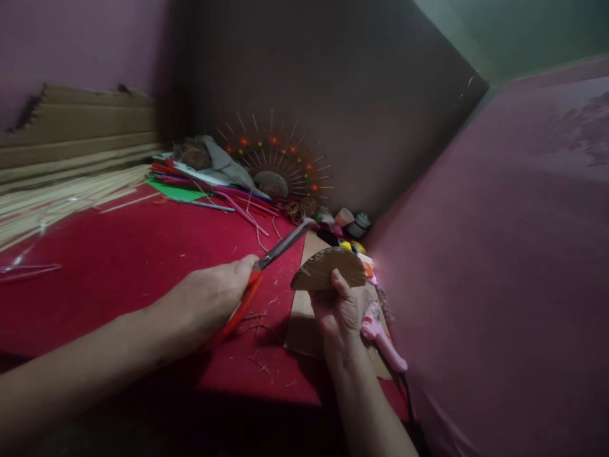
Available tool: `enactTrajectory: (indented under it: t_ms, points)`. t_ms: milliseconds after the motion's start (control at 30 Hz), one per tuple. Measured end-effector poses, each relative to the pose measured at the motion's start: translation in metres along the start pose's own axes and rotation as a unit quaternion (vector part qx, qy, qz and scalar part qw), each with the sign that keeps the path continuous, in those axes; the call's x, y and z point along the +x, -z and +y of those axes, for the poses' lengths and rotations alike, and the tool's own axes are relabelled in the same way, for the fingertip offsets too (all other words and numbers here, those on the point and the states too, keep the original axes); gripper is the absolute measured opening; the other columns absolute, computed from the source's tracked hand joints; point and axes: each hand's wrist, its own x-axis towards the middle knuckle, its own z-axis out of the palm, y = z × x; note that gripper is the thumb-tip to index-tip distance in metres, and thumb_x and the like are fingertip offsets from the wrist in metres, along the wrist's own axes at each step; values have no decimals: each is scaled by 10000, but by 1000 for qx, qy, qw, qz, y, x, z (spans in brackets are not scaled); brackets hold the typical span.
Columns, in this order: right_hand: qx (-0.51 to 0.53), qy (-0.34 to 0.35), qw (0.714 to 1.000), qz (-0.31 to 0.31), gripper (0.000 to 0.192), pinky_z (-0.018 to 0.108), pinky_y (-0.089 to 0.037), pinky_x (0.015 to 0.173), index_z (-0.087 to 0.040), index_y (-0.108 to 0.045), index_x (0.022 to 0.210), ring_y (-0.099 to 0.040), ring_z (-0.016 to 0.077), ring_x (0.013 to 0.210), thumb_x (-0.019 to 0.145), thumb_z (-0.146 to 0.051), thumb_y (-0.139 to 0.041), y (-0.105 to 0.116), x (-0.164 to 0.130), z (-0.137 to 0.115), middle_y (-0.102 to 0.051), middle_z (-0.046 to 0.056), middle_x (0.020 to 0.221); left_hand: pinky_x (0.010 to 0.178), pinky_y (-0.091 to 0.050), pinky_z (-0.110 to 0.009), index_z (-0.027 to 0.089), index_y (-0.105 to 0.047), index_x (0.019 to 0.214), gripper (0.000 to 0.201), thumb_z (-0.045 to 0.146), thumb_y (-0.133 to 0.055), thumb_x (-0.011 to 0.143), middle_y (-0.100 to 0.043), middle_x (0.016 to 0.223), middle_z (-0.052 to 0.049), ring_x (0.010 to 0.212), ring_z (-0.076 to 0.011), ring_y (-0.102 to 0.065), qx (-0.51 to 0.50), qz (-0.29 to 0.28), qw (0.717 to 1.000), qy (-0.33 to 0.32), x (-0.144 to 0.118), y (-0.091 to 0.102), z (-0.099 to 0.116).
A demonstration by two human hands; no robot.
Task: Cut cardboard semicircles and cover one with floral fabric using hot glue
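Observation:
My left hand (212, 298) grips red-handled scissors (266, 263), whose metal blades point up and to the right. A little to the right, my right hand (339, 311) holds up a half-round piece of brown cardboard (328, 268) by its lower edge. The blade tips are above and left of the cardboard piece, apart from it. Under both hands lies a flat cardboard sheet (302, 324) on the red cloth (118, 254), with thin trimmings scattered about.
A pink glue gun (380, 339) lies just right of my right hand. At the back stand a stick sunburst ornament (276, 165), coloured sticks (223, 197), twine, small jars (354, 222). Pale thin sticks (61, 197) and cardboard boards lie left. A pink wall closes the right.

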Motion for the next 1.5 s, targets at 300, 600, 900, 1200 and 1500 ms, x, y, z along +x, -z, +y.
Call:
enactTrajectory:
  t_ms: [300, 600, 900, 1200, 1500]
  points:
    - [15, -19, 1000, -2, 290, 280, -597, 758, -254, -739, 825, -731, 123, 750, 628, -44, -709, 5, 0, -2, -795, -58, 801, 829, -592, -424, 18, -420, 1383, 499, 72, -348, 892, -654, 1176, -220, 1047, -306, -656, 60, 44, 996, -55, -13, 0, 18]
    - [25, -28, 999, 4, 279, 248, -584, 716, -249, -735, 830, -712, 116, 731, 668, -34, -661, 5, -2, -4, -785, -59, 781, 744, -603, -416, -24, -435, 1348, 474, -4, -311, 891, -688, 998, -209, 907, -299, -691, 143, 91, 981, -89, -12, -7, 36]
    - [7, 5, 1000, -26, 289, 281, -575, 803, -262, -732, 873, -714, 119, 786, 646, -84, -749, 13, 2, -4, -787, -68, 851, 641, -629, -387, -84, -484, 1234, 407, -47, -332, 857, -686, 868, -213, 771, -289, -704, 162, 116, 974, -109, -9, 2, 43]
    - [0, 24, 999, -36, 294, 302, -555, 874, -276, -732, 878, -708, 117, 802, 655, -87, -760, 14, 2, -1, -784, -72, 847, 594, -626, -379, -110, -538, 1172, 410, -70, -296, 844, -699, 821, -229, 740, -289, -714, 207, 131, 962, -122, -14, -5, 45]
    - [-17, 56, 998, -39, 320, 352, -524, 966, -286, -728, 915, -707, 127, 860, 651, -108, -764, 16, 3, 1, -783, -67, 897, 463, -563, -372, -61, -679, 1005, 405, -64, -321, 815, -687, 726, -209, 609, -289, -685, 248, 121, 955, -106, -6, 1, 51]
